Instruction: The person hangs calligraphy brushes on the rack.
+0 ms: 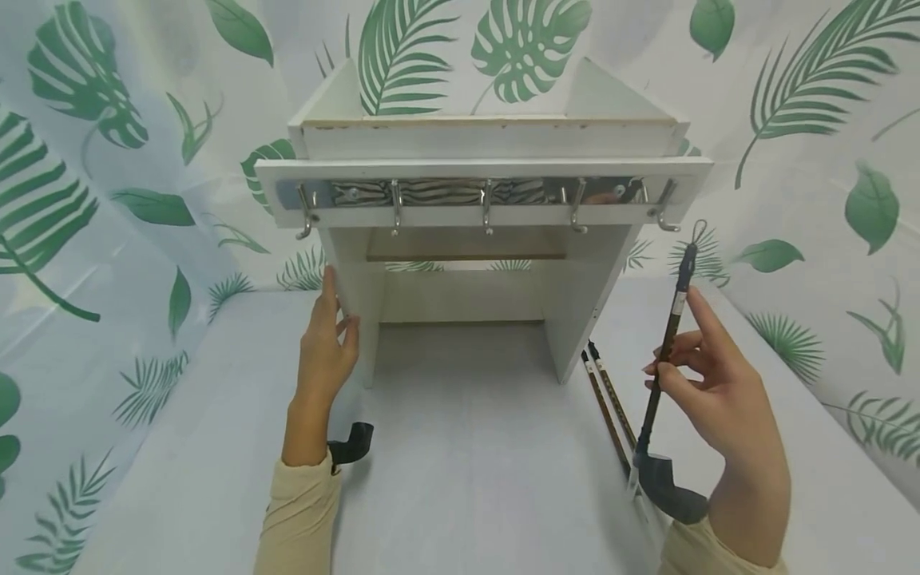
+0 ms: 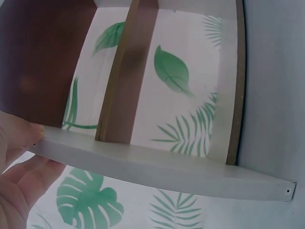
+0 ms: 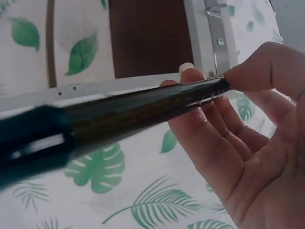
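A white shelf unit (image 1: 474, 144) stands on the pale surface, with a row of metal hooks (image 1: 487, 208) along its front rail. My left hand (image 1: 327, 351) holds the front edge of its left side panel (image 2: 143, 164), thumb on one side and fingers on the other. Off to the right of the unit, my right hand (image 1: 719, 391) pinches a slim dark flute (image 1: 672, 327) between thumb and fingers. It points upward at a tilt, a cord loop at its top. The flute's shaft (image 3: 128, 114) crosses the right wrist view, its dark end blurred close to the camera.
Two similar dark flutes (image 1: 611, 399) lie side by side near the unit's right panel. Behind everything hangs a white backdrop with green leaf prints (image 1: 783, 72). A brown board (image 2: 128, 71) spans the inside of the unit. Black camera mounts sit at both wrists.
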Demonstrator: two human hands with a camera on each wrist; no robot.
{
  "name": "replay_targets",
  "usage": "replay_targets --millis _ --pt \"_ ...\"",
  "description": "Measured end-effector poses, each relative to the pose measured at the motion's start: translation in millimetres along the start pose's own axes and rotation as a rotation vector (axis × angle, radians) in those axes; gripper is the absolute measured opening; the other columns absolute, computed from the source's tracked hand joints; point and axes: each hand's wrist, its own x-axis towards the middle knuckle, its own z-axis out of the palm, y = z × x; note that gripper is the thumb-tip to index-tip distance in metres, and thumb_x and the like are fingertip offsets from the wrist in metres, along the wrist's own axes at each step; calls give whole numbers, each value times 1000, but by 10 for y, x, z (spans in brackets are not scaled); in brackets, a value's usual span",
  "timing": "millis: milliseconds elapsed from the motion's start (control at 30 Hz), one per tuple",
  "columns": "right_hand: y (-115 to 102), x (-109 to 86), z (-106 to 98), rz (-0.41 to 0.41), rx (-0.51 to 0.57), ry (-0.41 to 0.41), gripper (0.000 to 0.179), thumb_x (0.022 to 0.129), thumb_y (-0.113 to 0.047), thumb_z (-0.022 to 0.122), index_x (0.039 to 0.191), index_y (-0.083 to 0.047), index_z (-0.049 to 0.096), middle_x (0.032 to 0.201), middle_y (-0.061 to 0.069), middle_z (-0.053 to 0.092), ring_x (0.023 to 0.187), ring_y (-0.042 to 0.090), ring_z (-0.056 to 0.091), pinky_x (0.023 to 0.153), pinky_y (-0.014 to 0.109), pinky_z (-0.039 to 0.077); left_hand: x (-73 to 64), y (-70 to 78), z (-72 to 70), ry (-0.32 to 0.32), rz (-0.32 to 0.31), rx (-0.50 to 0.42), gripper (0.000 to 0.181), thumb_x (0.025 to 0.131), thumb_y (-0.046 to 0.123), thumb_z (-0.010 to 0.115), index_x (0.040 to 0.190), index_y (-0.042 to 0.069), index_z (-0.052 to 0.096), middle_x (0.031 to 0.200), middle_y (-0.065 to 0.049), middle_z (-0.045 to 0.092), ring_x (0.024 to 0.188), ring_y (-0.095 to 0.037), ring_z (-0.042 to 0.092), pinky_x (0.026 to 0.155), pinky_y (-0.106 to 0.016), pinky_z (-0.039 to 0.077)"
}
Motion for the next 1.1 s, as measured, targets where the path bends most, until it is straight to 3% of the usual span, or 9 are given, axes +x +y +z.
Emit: replay_targets --millis 167,400,600,1100 --pt "-6 2 9 18 9 -11 85 69 28 45 144 -7 25 86 -8 50 76 -7 59 67 3 50 8 -9 4 0 12 7 77 86 -8 52 147 8 9 128 -27 41 113 -40 51 80 -42 57" --pt "-47 -1 40 109 -27 -27 84 71 26 48 144 -10 27 85 -9 51 74 -7 59 66 3 51 -29 -28 -11 1 0 13 78 85 -9 53 147 9 9 129 -27 41 112 -41 51 79 -42 57" --pt "-24 31 47 91 -54 -39 82 72 24 48 144 -10 28 84 -9 51 74 -9 59 67 2 49 -13 -39 18 8 2 0 76 86 -7 52 147 10 9 130 -27 42 113 -40 51 79 -41 57" --pt "1 37 35 177 -91 -68 83 77 19 49 146 -19 24 86 -8 48 74 -10 59 68 1 49 -11 -13 7 3 -3 -9 76 86 -8 52 147 9 10 129 -26 42 113 -39 51 80 -42 57"
